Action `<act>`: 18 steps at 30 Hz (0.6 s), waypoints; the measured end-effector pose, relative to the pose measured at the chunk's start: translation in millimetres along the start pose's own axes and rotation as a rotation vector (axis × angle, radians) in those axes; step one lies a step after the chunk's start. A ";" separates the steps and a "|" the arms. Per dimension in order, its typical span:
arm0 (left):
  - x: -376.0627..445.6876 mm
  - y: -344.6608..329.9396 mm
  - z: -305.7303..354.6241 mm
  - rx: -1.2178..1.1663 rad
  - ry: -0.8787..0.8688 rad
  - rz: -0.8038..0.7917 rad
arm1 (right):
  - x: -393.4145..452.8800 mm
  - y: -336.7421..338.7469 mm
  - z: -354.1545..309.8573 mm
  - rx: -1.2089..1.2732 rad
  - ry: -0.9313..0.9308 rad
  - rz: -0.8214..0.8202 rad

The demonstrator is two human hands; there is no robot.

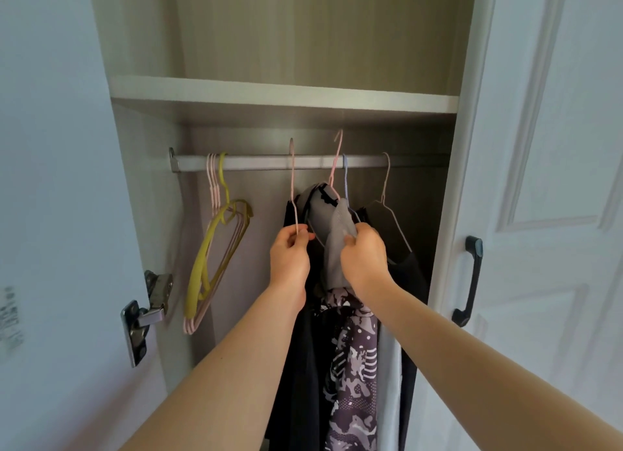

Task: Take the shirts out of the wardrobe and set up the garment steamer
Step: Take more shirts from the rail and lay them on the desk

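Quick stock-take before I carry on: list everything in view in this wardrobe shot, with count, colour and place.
rail: one, silver, under the shelf
shelf: one, pale wood, above rail
empty hangers: several, pink plus one yellow, rail's left end
grey garment: one, mid-rail, on a pink hanger
patterned garment: one, purple-white, below the grey
dark garments: count unclear, mid-rail to right
door handle: one, black, right door
hinge: one, metal, left side
left hand: pinches pink hanger wire
right hand: grips grey garment

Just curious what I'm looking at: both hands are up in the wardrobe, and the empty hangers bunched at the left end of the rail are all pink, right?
Not all. The head view shows one yellow hanger among the pink hangers at the left end of the rail.
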State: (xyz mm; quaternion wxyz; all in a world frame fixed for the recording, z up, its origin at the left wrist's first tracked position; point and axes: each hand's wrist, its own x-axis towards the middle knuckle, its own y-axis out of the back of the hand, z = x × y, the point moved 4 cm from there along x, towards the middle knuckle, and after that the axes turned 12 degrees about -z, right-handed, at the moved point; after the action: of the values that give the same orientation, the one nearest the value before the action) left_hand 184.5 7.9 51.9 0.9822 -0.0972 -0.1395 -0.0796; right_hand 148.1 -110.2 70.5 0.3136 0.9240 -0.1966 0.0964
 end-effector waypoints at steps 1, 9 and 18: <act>-4.9 0.1 -3.8 -0.013 0.004 0.003 | -4.8 1.1 2.2 -0.006 -0.001 -0.008; -21.1 -3.7 13.6 0.009 0.019 -0.012 | -39.9 13.4 22.3 0.101 -0.038 -0.051; -43.3 -12.6 26.1 0.035 -0.019 -0.041 | -58.6 30.8 12.1 0.006 0.003 0.008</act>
State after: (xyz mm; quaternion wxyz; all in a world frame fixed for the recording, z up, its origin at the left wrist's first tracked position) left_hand 134.4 6.8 66.1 0.9805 -0.0781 -0.1524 -0.0961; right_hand 82.8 -122.3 60.1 0.3106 0.9240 -0.1995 0.0999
